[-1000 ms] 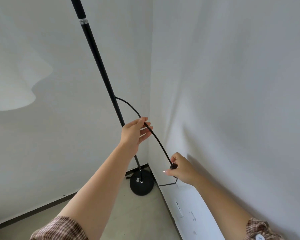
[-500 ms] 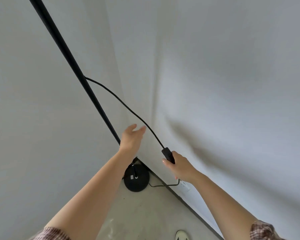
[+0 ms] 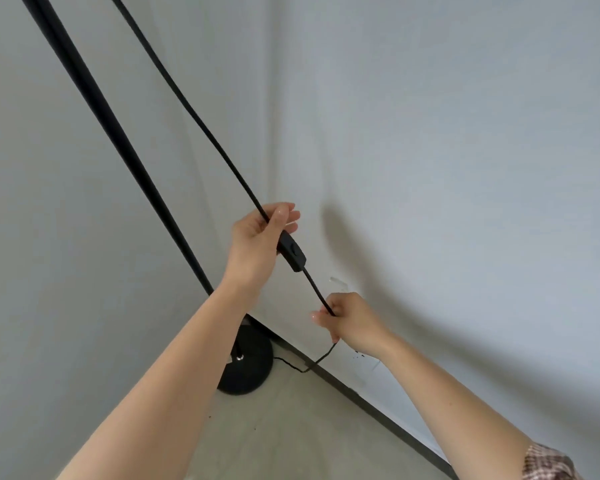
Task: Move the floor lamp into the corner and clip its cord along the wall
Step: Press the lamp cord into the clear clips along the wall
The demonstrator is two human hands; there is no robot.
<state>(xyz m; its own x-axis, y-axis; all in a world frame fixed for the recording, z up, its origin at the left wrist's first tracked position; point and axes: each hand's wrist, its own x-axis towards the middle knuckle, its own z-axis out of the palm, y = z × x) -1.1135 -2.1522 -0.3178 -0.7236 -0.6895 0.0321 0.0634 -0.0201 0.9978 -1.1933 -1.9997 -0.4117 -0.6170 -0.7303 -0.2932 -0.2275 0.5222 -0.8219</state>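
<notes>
The black floor lamp stands in the room's corner, its pole (image 3: 118, 147) slanting up to the left and its round base (image 3: 250, 368) on the floor. A black cord (image 3: 194, 109) runs down from above, taut between my hands. My left hand (image 3: 257, 244) pinches the cord just above the inline switch (image 3: 291, 252). Lower down, my right hand (image 3: 350, 320) grips the cord close to the right wall. Below that hand the cord droops to the floor and runs toward the base. A small clear clip (image 3: 338, 283) sits on the wall just above my right hand.
White walls (image 3: 465, 168) meet in the corner behind the lamp. A dark baseboard (image 3: 378, 410) runs along the right wall's foot. Pale floor (image 3: 291, 427) lies in front of the base. Faint marks show on the wall below my right hand.
My left hand went from open near the cord to pinching it above the switch. My right hand slid from the switch down the cord. The view moved closer to the wall.
</notes>
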